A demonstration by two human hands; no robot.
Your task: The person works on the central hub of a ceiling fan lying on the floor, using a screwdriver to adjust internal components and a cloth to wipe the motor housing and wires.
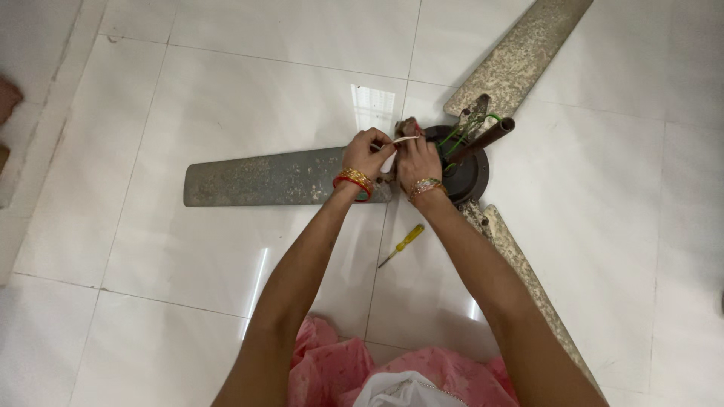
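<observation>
Together, the left hand [367, 153] and right hand [417, 160] pinch a pale strip [405, 139] stretched between them, just beside the fan's dark hub [469, 175]. Three dusty blades [268, 178] spread over the tiled floor [188, 286]; a yellow screwdriver [403, 244] lies near the forearms.

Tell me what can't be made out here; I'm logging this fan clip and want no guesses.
Head view only:
- Light strip between the hands: too small to tell its kind.
- Left hand and right hand hide the fan hub part under them.
- Upper blade and lower blade: tips cut off by frame edges.
- Screwdriver tip: too small.
</observation>
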